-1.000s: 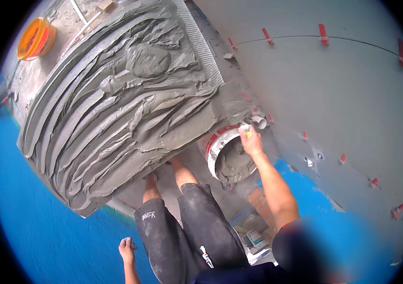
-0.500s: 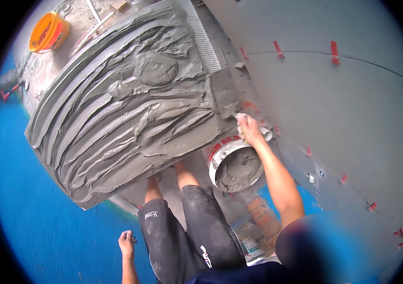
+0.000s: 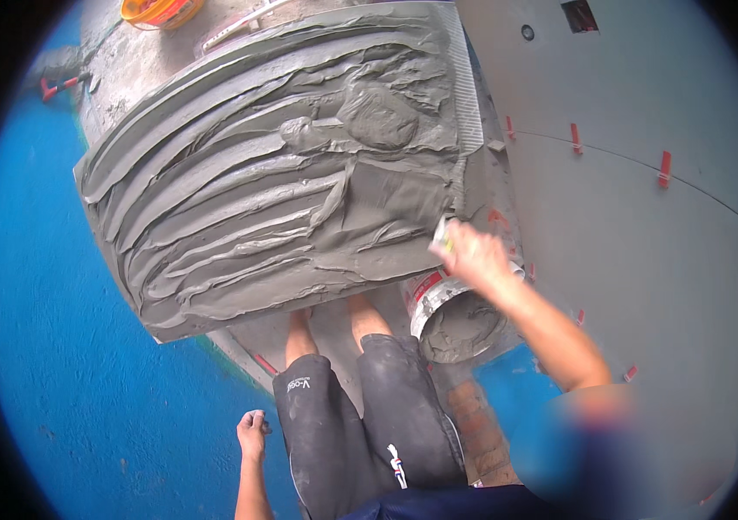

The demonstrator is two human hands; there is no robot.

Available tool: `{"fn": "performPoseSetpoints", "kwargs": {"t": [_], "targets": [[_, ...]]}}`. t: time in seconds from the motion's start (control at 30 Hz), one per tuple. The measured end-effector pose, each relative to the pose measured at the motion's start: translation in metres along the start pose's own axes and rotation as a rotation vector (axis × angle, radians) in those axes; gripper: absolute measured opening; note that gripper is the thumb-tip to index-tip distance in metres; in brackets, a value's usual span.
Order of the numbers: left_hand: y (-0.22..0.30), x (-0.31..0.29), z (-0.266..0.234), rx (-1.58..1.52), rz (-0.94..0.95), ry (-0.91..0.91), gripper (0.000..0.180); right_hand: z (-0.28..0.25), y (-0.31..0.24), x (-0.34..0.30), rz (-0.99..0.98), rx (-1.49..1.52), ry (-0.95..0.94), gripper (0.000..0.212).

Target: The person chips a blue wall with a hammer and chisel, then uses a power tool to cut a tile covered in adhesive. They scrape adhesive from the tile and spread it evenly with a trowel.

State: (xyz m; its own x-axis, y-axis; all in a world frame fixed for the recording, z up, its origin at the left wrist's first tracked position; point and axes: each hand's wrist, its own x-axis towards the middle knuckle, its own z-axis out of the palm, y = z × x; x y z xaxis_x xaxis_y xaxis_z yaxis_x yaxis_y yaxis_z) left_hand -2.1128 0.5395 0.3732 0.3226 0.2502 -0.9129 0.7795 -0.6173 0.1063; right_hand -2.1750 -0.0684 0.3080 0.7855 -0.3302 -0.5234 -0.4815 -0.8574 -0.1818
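Note:
My right hand [image 3: 480, 260] is closed around the handle of a flat trowel [image 3: 399, 195], whose mortar-coated blade lies on the grey mortar [image 3: 239, 208]. Thick ridges of that mortar cover a large tile [image 3: 470, 95]; a ribbed strip of the tile shows along its right edge. Below my right hand, a white bucket [image 3: 427, 295] with red print is tipped toward me and holds more grey mortar. My left hand [image 3: 253, 426] hangs low beside my left thigh, away from the tile. Its fingers are curled and smeared with grey, and I see nothing held in them.
An orange bucket [image 3: 161, 12] stands beyond the tile, near a pale bar [image 3: 243, 24]. A red-handled tool [image 3: 58, 88] lies at the far left by the blue floor [image 3: 39, 303]. On the right, red clips [image 3: 664, 169] line a joint in a large grey surface [image 3: 629, 78].
My right hand has turned the trowel inward from the tile's right edge, so its blade now rests on the mortar. The view has shifted, moving the tile and buckets rightward in the picture.

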Motion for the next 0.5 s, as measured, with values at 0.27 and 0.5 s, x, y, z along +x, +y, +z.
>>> {"fn": "performPoseSetpoints", "kwargs": {"t": [0.27, 0.5], "targets": [[-0.024, 0.002, 0.002, -0.082, -0.048, 0.02, 0.019, -0.054, 0.009, 0.051, 0.462, 0.934, -0.234, 0.048], [-0.032, 0.009, 0.008, -0.115, -0.021, -0.001, 0.018, -0.055, 0.023, -0.007, 0.134, -0.026, -0.394, 0.051]]}}
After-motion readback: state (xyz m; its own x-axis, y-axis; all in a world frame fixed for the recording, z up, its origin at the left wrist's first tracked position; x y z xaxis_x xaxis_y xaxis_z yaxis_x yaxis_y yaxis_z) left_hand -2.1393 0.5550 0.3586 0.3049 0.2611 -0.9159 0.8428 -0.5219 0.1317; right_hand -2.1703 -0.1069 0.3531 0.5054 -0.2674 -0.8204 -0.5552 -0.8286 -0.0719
